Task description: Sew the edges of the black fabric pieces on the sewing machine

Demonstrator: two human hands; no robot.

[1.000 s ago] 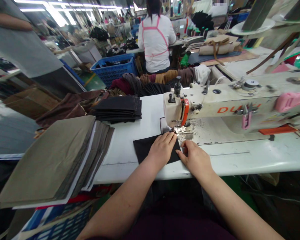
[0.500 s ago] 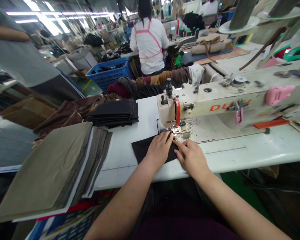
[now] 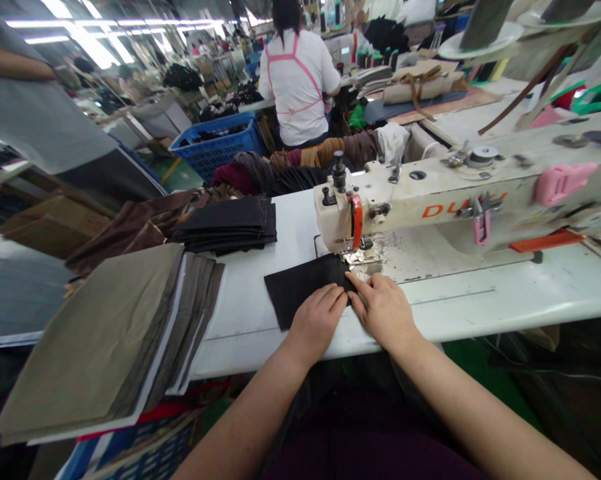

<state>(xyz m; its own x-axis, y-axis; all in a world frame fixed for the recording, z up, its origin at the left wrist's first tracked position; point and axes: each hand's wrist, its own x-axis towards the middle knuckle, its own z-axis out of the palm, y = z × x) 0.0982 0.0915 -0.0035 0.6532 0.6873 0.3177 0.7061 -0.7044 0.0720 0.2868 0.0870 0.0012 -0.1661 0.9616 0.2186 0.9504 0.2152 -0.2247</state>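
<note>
A black fabric piece (image 3: 300, 287) lies flat on the white sewing table (image 3: 480, 300), its far corner under the presser foot (image 3: 357, 257) of a cream sewing machine (image 3: 430, 193). My left hand (image 3: 316, 319) rests on the fabric's near edge, fingers together and pressing down flat. My right hand (image 3: 384, 308) lies beside it at the fabric's right edge, index finger stretched toward the presser foot.
A stack of olive and grey fabric sheets (image 3: 110, 333) sits at the left, a pile of black pieces (image 3: 227, 223) behind it. A person in a white shirt (image 3: 297, 73) works at the back beside a blue crate (image 3: 220, 137). Brown cloth (image 3: 135, 223) is heaped at the table's far left.
Both hands have drawn back toward me along the fabric, away from the presser foot, so more black cloth shows between them and the needle. The fabric stays under the foot.
</note>
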